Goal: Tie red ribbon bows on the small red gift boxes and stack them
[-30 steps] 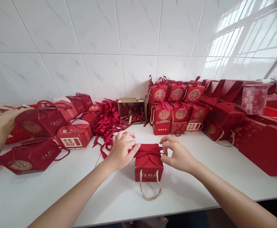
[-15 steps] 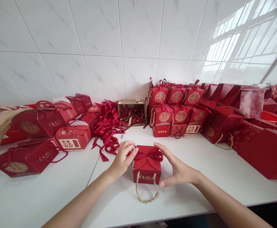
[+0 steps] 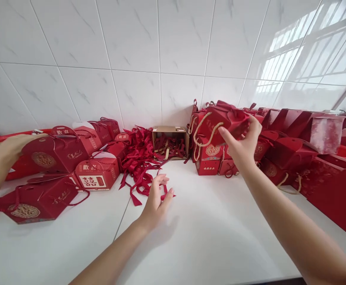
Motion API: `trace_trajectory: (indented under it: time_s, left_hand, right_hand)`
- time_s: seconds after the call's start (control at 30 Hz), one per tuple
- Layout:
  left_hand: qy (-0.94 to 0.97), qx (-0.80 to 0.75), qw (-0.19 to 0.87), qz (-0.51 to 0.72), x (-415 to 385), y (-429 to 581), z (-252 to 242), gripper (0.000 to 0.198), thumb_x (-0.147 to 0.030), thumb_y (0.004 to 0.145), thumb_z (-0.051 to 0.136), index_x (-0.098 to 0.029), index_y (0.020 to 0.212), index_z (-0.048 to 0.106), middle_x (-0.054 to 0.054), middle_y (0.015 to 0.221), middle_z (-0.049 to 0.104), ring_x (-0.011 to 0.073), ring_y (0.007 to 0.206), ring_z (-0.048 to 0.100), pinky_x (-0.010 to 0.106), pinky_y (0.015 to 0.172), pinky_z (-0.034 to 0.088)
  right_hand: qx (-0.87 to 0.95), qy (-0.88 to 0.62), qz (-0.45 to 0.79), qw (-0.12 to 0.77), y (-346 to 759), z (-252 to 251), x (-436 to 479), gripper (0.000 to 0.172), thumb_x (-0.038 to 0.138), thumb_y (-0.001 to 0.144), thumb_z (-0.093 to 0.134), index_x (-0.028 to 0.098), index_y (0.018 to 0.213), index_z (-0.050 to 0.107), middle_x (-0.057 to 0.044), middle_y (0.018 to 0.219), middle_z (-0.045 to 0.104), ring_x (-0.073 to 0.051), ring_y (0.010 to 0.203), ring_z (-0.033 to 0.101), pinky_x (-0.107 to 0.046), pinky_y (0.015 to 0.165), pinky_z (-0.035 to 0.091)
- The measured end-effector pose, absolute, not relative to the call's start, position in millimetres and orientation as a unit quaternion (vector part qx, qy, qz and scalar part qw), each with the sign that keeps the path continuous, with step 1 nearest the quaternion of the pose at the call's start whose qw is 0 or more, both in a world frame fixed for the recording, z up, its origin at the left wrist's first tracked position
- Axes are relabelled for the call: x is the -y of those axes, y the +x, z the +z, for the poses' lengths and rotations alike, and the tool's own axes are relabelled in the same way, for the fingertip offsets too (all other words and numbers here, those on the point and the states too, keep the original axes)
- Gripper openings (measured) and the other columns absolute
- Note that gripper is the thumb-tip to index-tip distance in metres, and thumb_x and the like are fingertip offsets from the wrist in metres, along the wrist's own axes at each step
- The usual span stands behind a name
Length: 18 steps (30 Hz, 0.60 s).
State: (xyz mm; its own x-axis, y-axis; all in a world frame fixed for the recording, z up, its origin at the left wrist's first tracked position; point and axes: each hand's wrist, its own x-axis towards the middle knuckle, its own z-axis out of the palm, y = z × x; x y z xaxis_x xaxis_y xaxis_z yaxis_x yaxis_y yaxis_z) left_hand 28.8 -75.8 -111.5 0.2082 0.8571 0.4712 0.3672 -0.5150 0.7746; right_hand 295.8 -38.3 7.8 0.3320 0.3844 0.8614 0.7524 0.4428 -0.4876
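A small red gift box [image 3: 220, 123] with a gold rope handle is raised and tilted in my right hand [image 3: 246, 140]. Its thumb and fingers grip the box's right end, in front of the stacked red boxes [image 3: 208, 166]. My left hand [image 3: 155, 202] hovers over the white table with thumb and fingers apart, holding nothing. Just behind that hand lies a heap of dark red ribbons [image 3: 139, 148], part of it showing between thumb and fingers.
An open cardboard box [image 3: 170, 129] of ribbon pieces stands against the tiled wall. Larger red boxes [image 3: 42, 200] fill the left side, where another person's hand [image 3: 15, 146] reaches over a red tray [image 3: 24, 166]. Big red bags [image 3: 336, 190] stand at right.
My right hand has lifted the gift box off the table, up and away toward the stack. My left hand has let go of it and stays low.
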Motion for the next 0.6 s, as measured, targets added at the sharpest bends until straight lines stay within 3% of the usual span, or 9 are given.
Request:
trace_trajectory:
  time_s: [0.13, 0.23, 0.3, 0.37, 0.47, 0.53, 0.6]
  left_hand:
    - [0.778, -0.487, 0.166, 0.36, 69.0, 18.8, -116.1, 0.037, -0.03, 0.087, 0.048, -0.022, 0.121, 0.037, 0.012, 0.12, 0.048, 0.026, 0.111, 0.046, 0.043, 0.092, 0.039]
    - [0.794, -0.515, 0.133, 0.295, 63.6, 10.5, -119.3, 0.024, -0.028, 0.076, 0.058, -0.02, 0.098, 0.053, 0.01, 0.103, 0.055, 0.0306, 0.1, 0.048, 0.048, 0.086, 0.038]
    - [0.788, -0.531, 0.132, 0.284, 60.9, 6.9, -120.2, 0.018, -0.029, 0.071, 0.062, -0.019, 0.085, 0.056, 0.009, 0.093, 0.057, 0.032, 0.093, 0.049, 0.049, 0.083, 0.039]
    - [0.782, -0.541, 0.13, 0.28, 58.8, 5.4, -120.4, 0.012, -0.029, 0.071, 0.062, -0.02, 0.076, 0.056, 0.008, 0.087, 0.058, 0.0316, 0.089, 0.051, 0.049, 0.083, 0.038]
    - [0.781, -0.536, 0.141, 0.286, 56.0, 6.2, -120.2, 0.006, -0.023, 0.073, 0.057, -0.02, 0.067, 0.056, 0.006, 0.079, 0.061, 0.0293, 0.085, 0.054, 0.049, 0.086, 0.036]
    - [0.778, -0.53, 0.156, 0.299, 54.5, 7.3, -119.5, 0.008, -0.022, 0.074, 0.056, -0.02, 0.067, 0.057, 0.006, 0.079, 0.063, 0.0288, 0.084, 0.057, 0.05, 0.088, 0.036]
    - [0.767, -0.526, 0.18, 0.32, 53.7, 8.0, -117.5, 0.009, -0.025, 0.078, 0.055, -0.02, 0.073, 0.06, 0.007, 0.083, 0.066, 0.0274, 0.083, 0.059, 0.047, 0.086, 0.04]
  right_hand:
    - [0.52, -0.575, -0.09, 0.626, 294.7, 17.3, -11.9, 0.076, 0.051, 0.066, 0.073, 0.023, 0.128, 0.04, -0.015, 0.13, 0.027, -0.035, 0.127, 0.032, -0.055, 0.104, 0.029]
    - [0.501, -0.625, -0.035, 0.597, 292.5, 10.1, -24.8, 0.085, 0.053, 0.068, 0.07, 0.024, 0.138, 0.032, -0.018, 0.14, 0.016, -0.041, 0.133, 0.021, -0.062, 0.104, 0.024]
    - [0.486, -0.626, -0.081, 0.605, 288.8, 3.3, -17.9, 0.089, 0.055, 0.071, 0.067, 0.024, 0.143, 0.023, -0.019, 0.145, 0.009, -0.042, 0.138, 0.009, -0.063, 0.106, 0.016]
    - [0.493, -0.593, -0.156, 0.617, 280.4, -7.1, -1.5, 0.083, 0.053, 0.077, 0.061, 0.024, 0.144, 0.02, -0.017, 0.147, 0.006, -0.037, 0.141, 0.003, -0.061, 0.108, 0.012]
    - [0.586, -0.516, -0.161, 0.604, 258.3, -32.5, 28.6, 0.055, 0.042, 0.085, 0.053, 0.025, 0.134, 0.036, -0.015, 0.143, 0.02, -0.031, 0.14, 0.016, -0.055, 0.11, 0.018]
    - [0.701, -0.468, -0.005, 0.538, 239.8, -52.6, 44.2, 0.034, 0.037, 0.086, 0.053, 0.025, 0.117, 0.052, -0.014, 0.131, 0.038, -0.029, 0.132, 0.032, -0.051, 0.109, 0.025]
    - [0.775, -0.421, 0.156, 0.445, 221.8, -69.6, 52.6, 0.024, 0.036, 0.083, 0.059, 0.026, 0.104, 0.061, -0.011, 0.117, 0.053, -0.028, 0.119, 0.047, -0.046, 0.105, 0.034]
